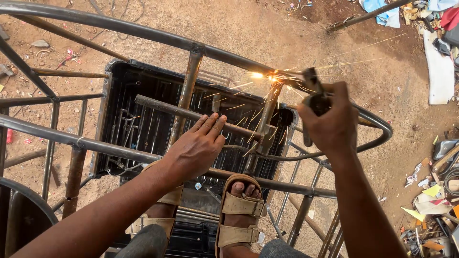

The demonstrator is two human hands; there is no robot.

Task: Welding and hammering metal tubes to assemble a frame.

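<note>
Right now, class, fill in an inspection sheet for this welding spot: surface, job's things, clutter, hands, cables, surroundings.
Surface: bare reddish dirt ground.
Job's things: rusty curved metal tube frame; loose rusty steel bar; dark electrode holder throwing bright sparks at a joint.
Clutter: scrap and paper heap at lower right; black ribbed metal box under the frame.
Hands: left hand pressed flat on the bar; right hand gripping the holder.
Cables: thin dark wires on the ground at the top edge.
Surroundings: blue and white cloths, tan sandals standing on the box.
</note>
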